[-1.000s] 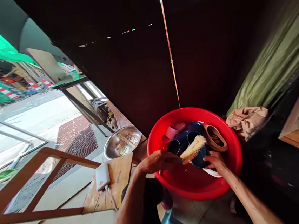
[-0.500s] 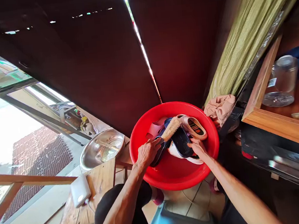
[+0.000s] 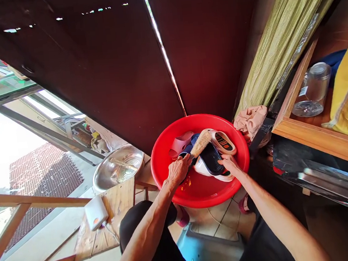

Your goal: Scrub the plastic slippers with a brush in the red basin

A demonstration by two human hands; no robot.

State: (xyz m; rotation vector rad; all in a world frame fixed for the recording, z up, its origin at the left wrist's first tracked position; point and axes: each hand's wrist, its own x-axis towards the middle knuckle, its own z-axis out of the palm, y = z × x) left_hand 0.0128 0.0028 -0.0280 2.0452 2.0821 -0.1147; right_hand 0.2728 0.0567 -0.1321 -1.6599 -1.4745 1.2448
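My left hand [image 3: 178, 169] is closed round the handle of a scrub brush [image 3: 201, 143] with pale bristles. The brush head lies over the upper part of a dark navy slipper [image 3: 211, 160]. My right hand [image 3: 229, 164] grips that slipper at its right edge, thumb on the sole. Around it in a red basin [image 3: 210, 201] are a pink slipper [image 3: 181, 144], a white shoe [image 3: 224, 142] with a dark striped inside, and another white shoe [image 3: 201, 167] partly hidden under the navy slipper. More navy footwear shows behind the brush.
A metal bowl [image 3: 119, 168] stands left of the basin, near a wooden stool [image 3: 119, 201] bearing a white device [image 3: 96, 212] with a cable. Dark door panels [image 3: 109, 71] rise behind. At right are a cloth [image 3: 251, 119], a curtain and a wooden shelf [image 3: 319, 137] with a clear jar.
My left hand and the brush have moved a little forward and right. More of the basin's bottom shows beneath that hand. My right hand keeps its hold on the slipper. The view has shifted slightly.
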